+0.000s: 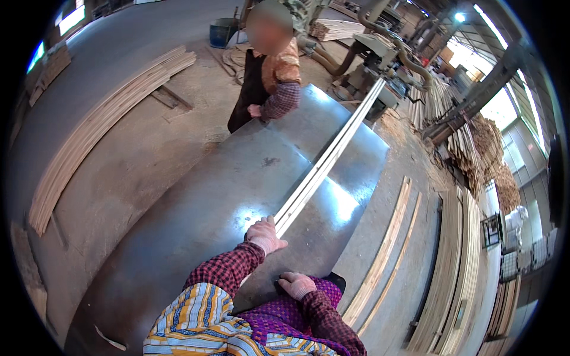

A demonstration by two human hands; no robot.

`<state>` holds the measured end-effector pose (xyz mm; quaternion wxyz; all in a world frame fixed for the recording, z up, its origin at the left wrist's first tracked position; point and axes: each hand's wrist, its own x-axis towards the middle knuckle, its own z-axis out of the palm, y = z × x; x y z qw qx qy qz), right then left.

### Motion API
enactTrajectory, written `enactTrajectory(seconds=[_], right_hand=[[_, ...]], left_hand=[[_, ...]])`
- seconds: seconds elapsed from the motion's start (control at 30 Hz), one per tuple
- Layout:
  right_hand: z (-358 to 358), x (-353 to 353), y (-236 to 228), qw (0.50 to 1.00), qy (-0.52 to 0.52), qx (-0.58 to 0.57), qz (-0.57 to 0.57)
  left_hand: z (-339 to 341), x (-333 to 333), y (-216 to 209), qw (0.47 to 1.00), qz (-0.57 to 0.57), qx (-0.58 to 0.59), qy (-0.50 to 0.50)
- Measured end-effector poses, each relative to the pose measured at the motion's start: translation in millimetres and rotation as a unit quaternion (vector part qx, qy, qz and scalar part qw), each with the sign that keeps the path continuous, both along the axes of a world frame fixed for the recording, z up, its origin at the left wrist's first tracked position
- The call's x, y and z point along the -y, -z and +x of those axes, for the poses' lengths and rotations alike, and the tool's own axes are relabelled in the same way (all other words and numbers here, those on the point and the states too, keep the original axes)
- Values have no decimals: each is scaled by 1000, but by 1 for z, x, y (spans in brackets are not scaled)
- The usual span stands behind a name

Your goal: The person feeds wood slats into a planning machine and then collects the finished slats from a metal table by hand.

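My left hand, in a pale pinkish work glove, is closed on the near part of long, narrow wooden strips. The strips lie side by side and run away from me across a dark metal table, reaching past its far edge toward a machine. A short pale piece shows under my left forearm. My right hand, gloved alike, rests at the table's near edge by my body, apart from the strips. Its fingers lie loosely on the edge with nothing seen in them.
A co-worker stands at the table's far left, one hand by its edge. Stacked boards lie on the floor at left; more boards and loose strips lie at right. A woodworking machine with hoses and a blue bucket stand beyond.
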<state>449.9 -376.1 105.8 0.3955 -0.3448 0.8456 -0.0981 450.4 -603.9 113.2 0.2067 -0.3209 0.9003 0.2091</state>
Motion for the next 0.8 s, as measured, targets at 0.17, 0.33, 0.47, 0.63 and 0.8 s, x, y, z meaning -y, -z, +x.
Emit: enactTrajectory(seconds=[0.17,0.33,0.47,0.63,0.8], right_hand=[[2,-10,4,1000,13,-27,-10],[-5,-18,1,999,15,-28,-21],[-4,-15,-1,1000,15,1,-24],[-8,-9,-1,1000,-10,5,-22],[-7,-16,13,999,-16,10,-39]], left_hand=[[-11,1,21,1000,2,-10,14],[19,-30,19,999,-11,-35,19],[66,-57,23,999,-7,-14,29],[75,-70,33,999,-31,-29,32],[25,-58,37,996,-8,-82,42]])
